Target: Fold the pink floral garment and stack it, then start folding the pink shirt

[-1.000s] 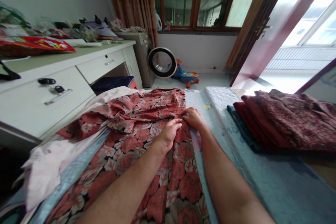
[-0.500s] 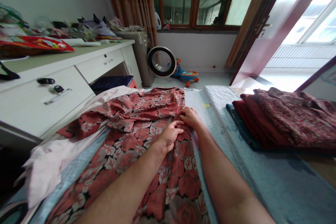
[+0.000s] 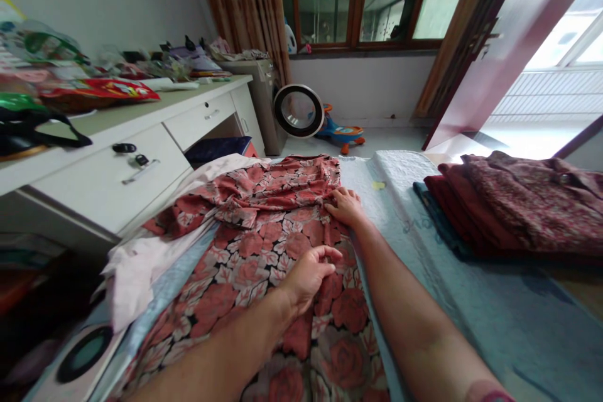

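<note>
A floral dress [image 3: 249,301] in red, grey and black lies spread over the bed, its upper part gathered in folds. My right hand [image 3: 347,206] is at the dress's right edge, fingers bent and closed on the gathered cloth. Nearer to me, my left hand [image 3: 308,276] is over a long folded strip of the same fabric, with a gap between thumb and curled forefinger. No cloth shows between those two fingers. The left hand's other fingers are partly hidden.
On the right lies a stack of folded clothes [image 3: 527,207]. A pale garment [image 3: 134,264] lies along the bed's left side, on a light blue sheet [image 3: 414,264]. A cluttered white desk [image 3: 113,182], a washing machine with its door [image 3: 298,112] open, and a ride-on toy [image 3: 342,132] stand beyond.
My left hand has come away from the right hand, back toward me along the strip. My right hand stays at the dress's edge. The view has turned slightly left.
</note>
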Demonstrator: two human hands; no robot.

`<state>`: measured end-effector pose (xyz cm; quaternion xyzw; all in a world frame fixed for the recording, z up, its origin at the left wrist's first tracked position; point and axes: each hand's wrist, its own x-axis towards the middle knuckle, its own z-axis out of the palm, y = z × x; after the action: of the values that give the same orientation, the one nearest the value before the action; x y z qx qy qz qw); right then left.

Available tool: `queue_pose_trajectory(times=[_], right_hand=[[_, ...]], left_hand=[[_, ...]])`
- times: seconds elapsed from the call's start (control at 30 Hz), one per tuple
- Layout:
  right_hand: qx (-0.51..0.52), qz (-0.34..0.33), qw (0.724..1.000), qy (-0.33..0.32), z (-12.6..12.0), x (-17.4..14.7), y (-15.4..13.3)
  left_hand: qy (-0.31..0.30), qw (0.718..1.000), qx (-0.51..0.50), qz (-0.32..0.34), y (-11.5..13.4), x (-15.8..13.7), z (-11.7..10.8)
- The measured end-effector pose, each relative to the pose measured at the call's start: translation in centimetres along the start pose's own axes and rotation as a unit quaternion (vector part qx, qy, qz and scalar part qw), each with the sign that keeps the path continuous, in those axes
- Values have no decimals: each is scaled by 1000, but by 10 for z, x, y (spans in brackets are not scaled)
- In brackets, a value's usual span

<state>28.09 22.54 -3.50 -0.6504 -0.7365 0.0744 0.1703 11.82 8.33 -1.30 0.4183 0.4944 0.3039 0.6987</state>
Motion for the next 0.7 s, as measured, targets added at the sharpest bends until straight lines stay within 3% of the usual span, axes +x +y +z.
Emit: queue_pose_trajectory(times=[0.17, 0.5, 0.6, 0.7], right_hand=[[-13, -5, 1000, 3, -1, -4, -3], [-2, 1, 1000, -15, -7, -5, -8], [41, 11, 999, 4, -10, -19, -8], [44, 17, 998, 32, -12, -52, -3]], left_hand=[[-46, 998, 37, -9, -17, -27, 0], [-129, 983, 127, 34, -19, -65, -6], [-144, 982, 114, 33, -20, -74, -9], [-135, 984, 111, 25, -23, -79, -12]])
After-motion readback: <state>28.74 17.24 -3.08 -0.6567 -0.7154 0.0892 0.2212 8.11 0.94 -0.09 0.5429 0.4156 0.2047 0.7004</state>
